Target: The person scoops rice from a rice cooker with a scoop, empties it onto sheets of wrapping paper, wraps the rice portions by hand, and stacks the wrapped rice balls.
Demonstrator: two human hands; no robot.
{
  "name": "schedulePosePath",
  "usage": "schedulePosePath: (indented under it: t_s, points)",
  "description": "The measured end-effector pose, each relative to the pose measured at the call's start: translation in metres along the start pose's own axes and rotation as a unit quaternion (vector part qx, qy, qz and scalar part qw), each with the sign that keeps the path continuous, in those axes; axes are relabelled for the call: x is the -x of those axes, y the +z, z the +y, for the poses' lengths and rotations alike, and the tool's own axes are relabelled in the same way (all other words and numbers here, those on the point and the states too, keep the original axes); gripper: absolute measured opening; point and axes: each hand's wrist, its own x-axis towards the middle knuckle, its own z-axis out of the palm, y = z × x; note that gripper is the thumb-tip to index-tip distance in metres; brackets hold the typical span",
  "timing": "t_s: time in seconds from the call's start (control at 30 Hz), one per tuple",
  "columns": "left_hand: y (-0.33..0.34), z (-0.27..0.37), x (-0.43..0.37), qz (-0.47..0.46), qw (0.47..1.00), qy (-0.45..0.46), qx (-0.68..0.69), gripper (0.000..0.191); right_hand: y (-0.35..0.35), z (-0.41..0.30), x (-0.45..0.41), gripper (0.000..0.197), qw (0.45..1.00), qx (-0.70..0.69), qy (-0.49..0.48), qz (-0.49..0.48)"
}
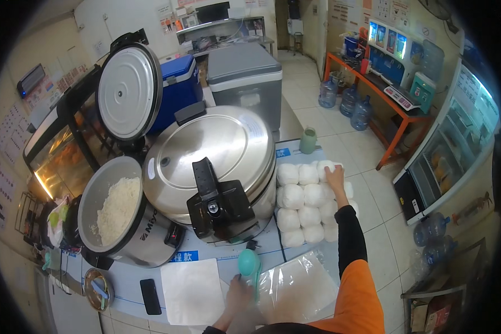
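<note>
My right hand (335, 178) reaches to the far right of the rows of white wrapped bundles (292, 196), its fingers around the top of one white bundle (325, 167). Low in the middle is my left hand (241, 295), blurred, beside a teal round scoop (249, 262); whether it grips the handle cannot be told. Clear plastic bags (298, 286) lie right of it, and white paper sheets (193, 291) lie to its left. An uncovered cooker (109, 208) at the left contains white rice (119, 208). Beside it stands a larger, closed metal cooker (217, 158).
A phone (150, 297) and a metal bowl (92, 288) with utensils are at the near left. A green jar (308, 140) stands behind the bundles. Coolers (244, 79) stand beyond the cookers. Water bottles (350, 101) and an orange-framed table (375, 83) are at the right.
</note>
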Motion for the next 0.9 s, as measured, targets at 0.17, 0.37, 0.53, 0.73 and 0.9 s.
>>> schedulePosePath:
  t_s: [0.17, 0.37, 0.53, 0.73, 0.9]
  points:
    - [-0.002, 0.022, 0.019, -0.114, 0.986, -0.018, -0.124, 0.07, -0.034, -0.013, 0.023, 0.053, 0.994, 0.105, -0.001, -0.003]
    - [-0.001, -0.002, 0.014, -0.127, 0.988, 0.0, -0.088, 0.051, -0.091, -0.09, 0.233, 0.019, 0.989, -0.145, -0.04, -0.005]
    - [-0.02, -0.034, 0.018, -0.103, 0.992, 0.033, 0.072, 0.038, -0.07, -0.106, 0.451, 0.038, 0.813, -0.324, 0.242, -0.419]
    - [-0.094, -0.044, 0.058, -0.155, 0.941, 0.176, 0.245, 0.043, -0.04, -0.21, 0.507, 0.046, 0.769, -0.479, 0.336, -0.259]
    - [-0.256, -0.071, 0.052, 0.213, 0.926, 0.299, 0.088, 0.063, -0.064, -0.4, 0.424, 0.042, 0.868, -0.409, -0.104, -0.261]
